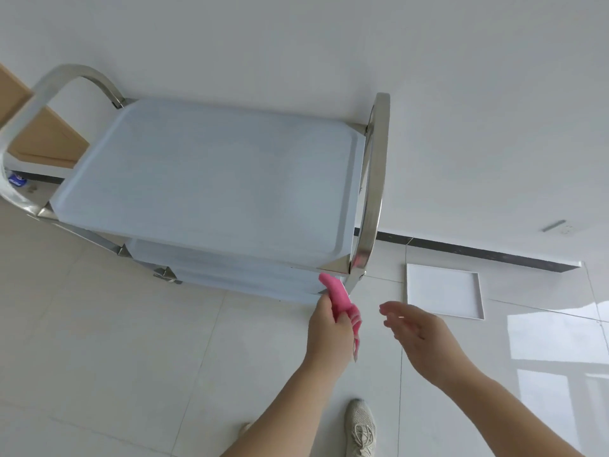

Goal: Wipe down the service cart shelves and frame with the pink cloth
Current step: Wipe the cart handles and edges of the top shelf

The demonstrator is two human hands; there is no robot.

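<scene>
Pink cloth (339, 300) upright, up-left, in left hand (328, 328)

Top shelf (211, 179) lies bare — steel handle hoops (374, 179) fence both ends.

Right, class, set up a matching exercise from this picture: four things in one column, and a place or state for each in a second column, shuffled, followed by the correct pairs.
Things
1. pink cloth
2. right hand
3. white tray
4. top shelf

Places or states
A. lying flat on the floor by the wall
B. gripped in the left hand at a lower shelf's edge
C. bare, pale blue
D. open, holding nothing

Pairs: 1-B, 2-D, 3-A, 4-C
</scene>
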